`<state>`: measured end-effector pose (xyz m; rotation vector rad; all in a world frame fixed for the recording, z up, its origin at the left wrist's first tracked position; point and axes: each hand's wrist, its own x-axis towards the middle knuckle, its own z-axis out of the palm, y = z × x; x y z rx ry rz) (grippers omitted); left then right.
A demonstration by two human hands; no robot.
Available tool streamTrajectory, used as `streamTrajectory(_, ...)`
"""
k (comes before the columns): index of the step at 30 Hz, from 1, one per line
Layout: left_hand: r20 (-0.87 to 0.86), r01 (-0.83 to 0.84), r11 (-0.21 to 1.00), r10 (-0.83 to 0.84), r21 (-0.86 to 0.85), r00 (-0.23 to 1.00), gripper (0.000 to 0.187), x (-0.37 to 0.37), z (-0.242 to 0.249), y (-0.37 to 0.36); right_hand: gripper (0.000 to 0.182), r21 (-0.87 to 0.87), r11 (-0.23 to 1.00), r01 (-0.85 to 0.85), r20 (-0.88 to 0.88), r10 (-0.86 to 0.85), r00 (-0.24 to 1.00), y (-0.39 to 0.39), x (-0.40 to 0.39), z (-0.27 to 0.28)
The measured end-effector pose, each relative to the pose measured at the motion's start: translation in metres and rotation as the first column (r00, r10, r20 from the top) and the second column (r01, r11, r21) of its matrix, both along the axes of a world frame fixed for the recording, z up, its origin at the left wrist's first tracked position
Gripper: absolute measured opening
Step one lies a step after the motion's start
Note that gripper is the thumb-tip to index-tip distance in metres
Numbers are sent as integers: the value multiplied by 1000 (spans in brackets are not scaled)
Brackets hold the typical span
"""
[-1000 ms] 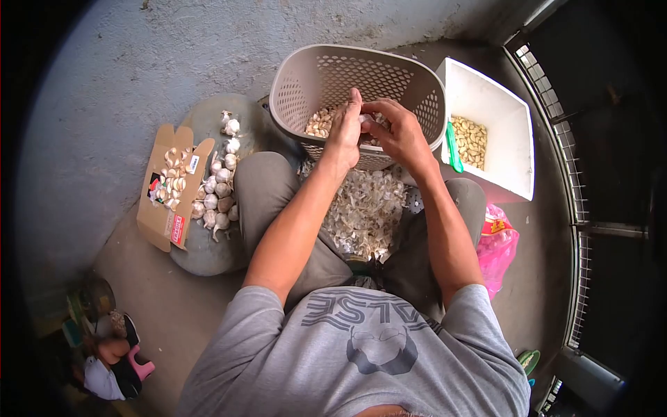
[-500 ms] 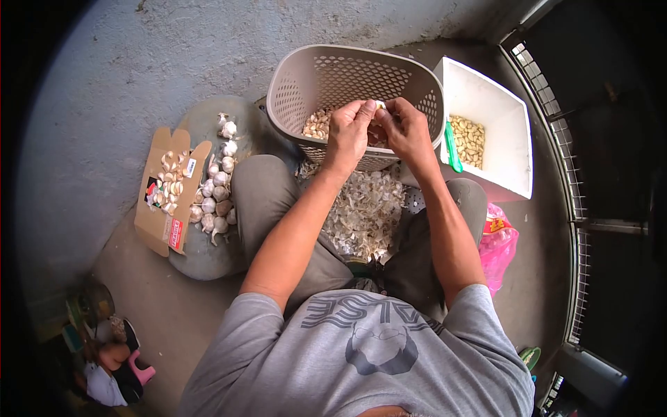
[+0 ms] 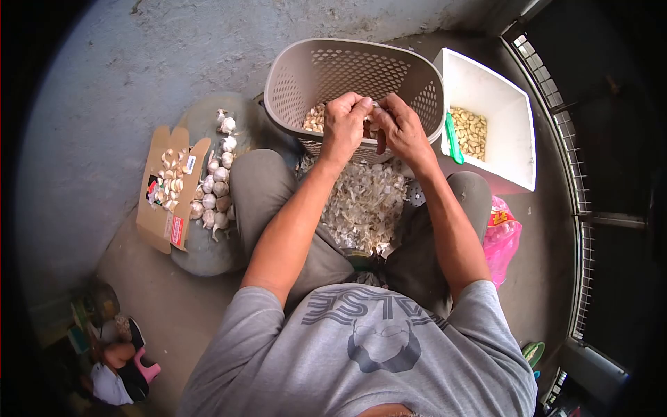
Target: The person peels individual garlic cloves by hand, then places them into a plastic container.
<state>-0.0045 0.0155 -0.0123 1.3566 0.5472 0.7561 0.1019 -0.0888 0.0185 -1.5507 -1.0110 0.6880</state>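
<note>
My left hand (image 3: 344, 126) and my right hand (image 3: 404, 133) meet over the near side of a taupe plastic basket (image 3: 286, 132). Their fingertips are pinched together on a small garlic clove (image 3: 375, 105), mostly covered by the fingers. Unpeeled garlic cloves (image 3: 315, 119) lie in the bottom of the basket below my hands. Between my legs, nearer than the basket, is a heap of papery garlic skins (image 3: 365, 208).
Right of the basket stands a white foam box (image 3: 504, 104) holding peeled cloves (image 3: 470, 135), a green strip-like object (image 3: 454, 142) at its edge. On the left, garlic bulbs (image 3: 221, 187) and a cardboard piece (image 3: 156, 226) with cloves. A pink bag (image 3: 501, 243) lies right; another person (image 3: 118, 358) sits lower left.
Both hands have shifted slightly, with the right hand's fingers curling lower beside the left. The pale clove that showed between the fingertips is now mostly covered. The view has tilted slightly.
</note>
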Motion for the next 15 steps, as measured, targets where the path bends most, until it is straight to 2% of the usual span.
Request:
streamTrajectory(5,-28,-20,995,17,-99,999,30,2,-6,1,19,-45,999,-21,-62,18,998,3,-2,-10)
streamTrajectory(8,85,1,935,31,-354,996,25,3,-6,-3,20,-17,1000,-26,-113,24,993,5,-10,-14)
streamTrajectory(9,104,-3,927,45,-374,994,25,1,-2,-3,20,2,1000,-24,-131,24,991,6,-11,-14)
streamTrajectory(11,140,-8,911,72,-412,987,24,-1,6,-3,20,56,997,-47,-354,64,933,7,-7,-15)
streamTrajectory(12,138,-28,925,86,-378,987,24,1,7,0,20,85,995,-54,-460,87,884,7,-6,-15)
streamTrajectory(15,114,-47,910,103,-411,988,25,0,10,1,20,103,985,-142,-563,175,808,2,6,-6)
